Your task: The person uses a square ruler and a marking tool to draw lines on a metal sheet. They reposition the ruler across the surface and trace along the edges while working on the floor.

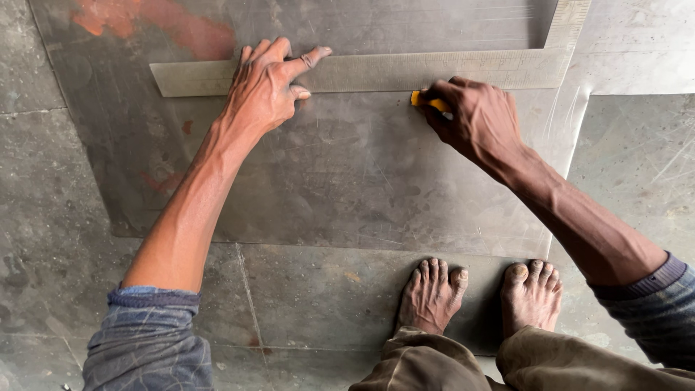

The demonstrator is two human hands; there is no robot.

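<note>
A large grey metal sheet [347, 174] lies flat on the stone floor. Across its far part rests a long steel square ruler [434, 70], its short leg running up at the right. My left hand [266, 85] presses down on the ruler's long blade, fingers spread. My right hand [474, 116] is closed around a small yellow marking tool [427, 101], whose tip touches the sheet just below the ruler's lower edge. Most of the tool is hidden inside my fist.
My two bare feet [478, 293] stand on the sheet's near edge. Grey stone floor slabs [51, 217] surround the sheet. A reddish rust-coloured patch [166, 25] marks the sheet's far left. Another pale sheet [644, 65] lies at the far right.
</note>
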